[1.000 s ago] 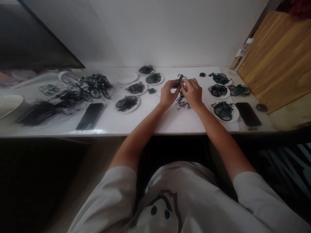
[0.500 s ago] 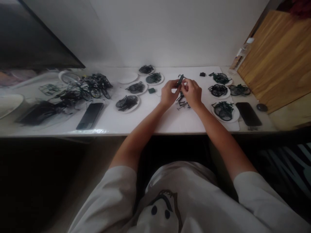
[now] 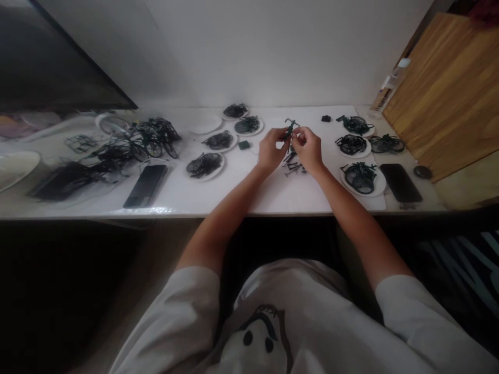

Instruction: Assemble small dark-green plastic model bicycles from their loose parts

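Above the white table [image 3: 234,192], both my hands meet around a small dark green model bicycle part [image 3: 289,128] with thin handlebars at its top. My left hand [image 3: 273,149] is closed on it from the left. Fingers of my right hand [image 3: 309,149] are pinched against its right side; the exact contact is hidden. Just beneath my hands lie several thin grey and dark frame-like pieces [image 3: 294,168]. A small green block [image 3: 244,145] lies left of my left hand.
White plates of dark bicycle parts stand left [image 3: 220,165] and right [image 3: 380,184]. An assembled cluster of model bicycles [image 3: 156,137] is at the left. Phones lie on both sides, one left [image 3: 145,186], one right [image 3: 401,183]. A bottle [image 3: 390,88] leans by a wooden board [image 3: 448,93].
The handlebars show more clearly above my fingers. My right hand has shifted very slightly left, its fingers a little more bent; both hands stay on the part.
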`<state>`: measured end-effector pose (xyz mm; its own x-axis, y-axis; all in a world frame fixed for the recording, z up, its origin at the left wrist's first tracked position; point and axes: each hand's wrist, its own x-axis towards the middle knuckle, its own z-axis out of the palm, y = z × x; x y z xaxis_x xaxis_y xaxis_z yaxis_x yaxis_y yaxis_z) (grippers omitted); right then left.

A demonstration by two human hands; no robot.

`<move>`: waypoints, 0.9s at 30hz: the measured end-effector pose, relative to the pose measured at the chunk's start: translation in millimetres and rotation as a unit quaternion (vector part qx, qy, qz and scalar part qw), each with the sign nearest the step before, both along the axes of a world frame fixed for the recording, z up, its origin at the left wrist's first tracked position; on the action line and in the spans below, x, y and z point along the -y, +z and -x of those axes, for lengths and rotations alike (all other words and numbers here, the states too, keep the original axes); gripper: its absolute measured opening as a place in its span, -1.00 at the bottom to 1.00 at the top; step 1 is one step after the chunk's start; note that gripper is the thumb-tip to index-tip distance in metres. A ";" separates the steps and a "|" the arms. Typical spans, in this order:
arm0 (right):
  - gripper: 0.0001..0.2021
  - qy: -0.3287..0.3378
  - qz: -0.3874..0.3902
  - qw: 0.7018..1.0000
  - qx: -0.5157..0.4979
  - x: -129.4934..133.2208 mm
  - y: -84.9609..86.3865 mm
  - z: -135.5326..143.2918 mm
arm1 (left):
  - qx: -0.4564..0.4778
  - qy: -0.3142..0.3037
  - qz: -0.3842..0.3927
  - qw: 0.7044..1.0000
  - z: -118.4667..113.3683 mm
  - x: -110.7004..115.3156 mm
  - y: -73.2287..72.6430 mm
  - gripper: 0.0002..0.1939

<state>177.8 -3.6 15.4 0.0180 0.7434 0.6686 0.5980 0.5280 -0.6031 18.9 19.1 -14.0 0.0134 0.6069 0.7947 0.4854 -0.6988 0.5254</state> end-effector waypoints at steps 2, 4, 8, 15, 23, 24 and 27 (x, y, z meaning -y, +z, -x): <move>-0.81 0.004 -0.007 1.000 0.009 -0.2 -0.3 -1.4 | 0.001 0.004 -0.003 1.000 -0.3 0.8 0.9 -0.72; -0.82 -0.004 -0.018 0.999 0.030 0.5 0.3 -3.0 | 0.001 0.009 -0.007 1.000 -0.8 2.4 2.6 -0.71; -0.85 -0.032 -0.047 0.995 0.080 2.5 3.3 -5.8 | 0.001 0.012 -0.004 1.000 -2.4 5.2 5.7 -0.71; -0.86 -0.047 -0.046 0.991 0.117 4.2 7.0 -4.2 | 0.014 0.009 0.012 1.000 -5.1 8.7 10.1 -0.68; -0.82 -0.037 -0.033 0.997 0.065 -1.0 -1.1 -2.8 | 0.020 -0.006 0.021 1.000 -4.4 6.0 6.8 -0.71; -0.82 -0.036 -0.032 0.997 0.062 -1.7 -2.0 -3.0 | 0.018 -0.007 0.021 1.000 -4.0 5.2 5.7 -0.71; -0.81 -0.027 -0.026 0.998 0.043 -3.4 -4.6 -2.5 | 0.006 -0.005 0.016 1.000 -3.0 3.5 3.4 -0.71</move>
<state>180.3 -0.2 10.8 -0.0020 0.7065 0.7078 0.6741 0.5238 -0.5208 21.9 15.6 -10.6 0.0100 0.6322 0.7748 0.4713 -0.6863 0.5539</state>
